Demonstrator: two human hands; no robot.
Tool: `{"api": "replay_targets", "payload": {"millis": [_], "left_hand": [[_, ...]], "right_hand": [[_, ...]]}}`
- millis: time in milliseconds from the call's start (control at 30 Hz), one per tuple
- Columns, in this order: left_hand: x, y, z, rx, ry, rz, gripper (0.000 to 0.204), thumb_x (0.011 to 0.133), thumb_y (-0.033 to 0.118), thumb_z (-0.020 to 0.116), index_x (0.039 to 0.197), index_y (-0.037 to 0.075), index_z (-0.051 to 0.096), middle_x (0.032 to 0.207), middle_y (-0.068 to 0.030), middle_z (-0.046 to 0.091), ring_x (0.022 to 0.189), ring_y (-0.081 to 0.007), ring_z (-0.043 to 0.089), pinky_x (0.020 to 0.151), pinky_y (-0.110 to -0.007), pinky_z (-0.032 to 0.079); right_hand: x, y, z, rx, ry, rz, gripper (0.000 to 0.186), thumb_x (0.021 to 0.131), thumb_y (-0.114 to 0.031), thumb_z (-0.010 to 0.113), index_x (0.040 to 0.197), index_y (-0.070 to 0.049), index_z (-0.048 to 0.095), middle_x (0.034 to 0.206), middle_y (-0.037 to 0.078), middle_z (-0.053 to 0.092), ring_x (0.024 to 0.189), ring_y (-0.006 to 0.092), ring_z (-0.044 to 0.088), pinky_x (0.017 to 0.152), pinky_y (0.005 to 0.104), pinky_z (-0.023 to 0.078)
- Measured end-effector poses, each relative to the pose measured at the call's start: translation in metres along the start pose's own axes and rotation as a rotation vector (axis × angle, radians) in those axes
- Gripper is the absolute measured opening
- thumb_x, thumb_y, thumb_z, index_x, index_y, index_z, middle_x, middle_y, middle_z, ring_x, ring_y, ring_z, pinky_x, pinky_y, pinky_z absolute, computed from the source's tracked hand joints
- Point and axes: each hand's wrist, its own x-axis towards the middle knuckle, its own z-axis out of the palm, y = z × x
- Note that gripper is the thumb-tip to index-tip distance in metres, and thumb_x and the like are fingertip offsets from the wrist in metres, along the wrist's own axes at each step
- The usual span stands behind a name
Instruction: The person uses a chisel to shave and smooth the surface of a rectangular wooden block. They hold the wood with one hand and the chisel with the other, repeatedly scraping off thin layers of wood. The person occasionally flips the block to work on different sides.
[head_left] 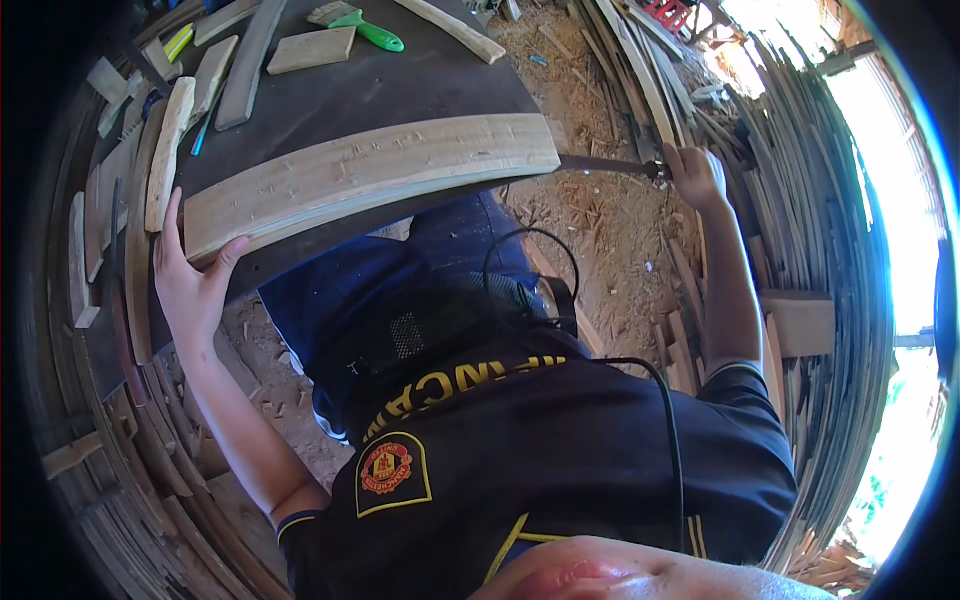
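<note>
A long, thick wooden plank (pixel 375 170) lies across the dark workbench (pixel 420 75), along its near edge. My left hand (pixel 192 275) grips the plank's left end, with the thumb at the near edge and a finger stretched along the end. Out to the right, my right hand (pixel 695 175) is closed round the handle of a long, dark, flat-bladed tool (pixel 610 163). Its blade runs level toward the plank's right end. Whether the tip touches the plank or passes behind it I cannot tell. Most of the handle is hidden in my fist.
A green-handled brush (pixel 372 31), a short wooden block (pixel 311 49) and several wood strips (pixel 250 65) lie on the bench's far side. Shavings cover the dirt floor (pixel 590 230). Stacked timber strips (pixel 800 190) line the right side. A black cable (pixel 665 400) hangs over my shirt.
</note>
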Motion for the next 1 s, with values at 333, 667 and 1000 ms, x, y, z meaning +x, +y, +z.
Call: {"api": "replay_targets", "payload": {"millis": [333,667,1000], "left_hand": [[-0.003,0.001,-0.008,0.033,0.031,-0.003,0.095,0.069,0.045,0.089,0.147,0.009,0.048,0.129,-0.0244,0.061,0.121,-0.038,0.059,0.103,-0.046,0.047],[-0.012,0.009,-0.025,0.049,-0.008,-0.037,0.091,0.065,0.033,0.092,0.141,0.003,0.053,0.126,-0.0238,0.065,0.115,-0.0369,0.064,0.098,-0.044,0.051],[-0.002,0.008,-0.002,0.165,0.065,0.032,0.107,0.064,0.066,0.082,0.144,0.003,0.049,0.122,-0.0201,0.064,0.119,-0.0373,0.059,0.104,-0.048,0.043]], "right_hand": [[0.008,0.003,0.012,-0.026,0.089,-0.048,0.061,0.099,-0.057,0.042,0.078,-0.008,0.072,0.078,0.024,0.066,0.082,0.0457,0.065,0.075,0.0555,0.049],[-0.055,-0.009,0.005,-0.038,0.127,0.014,0.046,0.104,-0.038,0.044,0.101,-0.003,0.073,0.087,0.024,0.069,0.08,0.0405,0.067,0.073,0.0513,0.051],[-0.043,-0.016,0.001,-0.061,0.229,0.058,0.058,0.099,-0.046,0.047,0.07,-0.002,0.07,0.075,0.024,0.066,0.076,0.0459,0.065,0.072,0.056,0.049]]}}
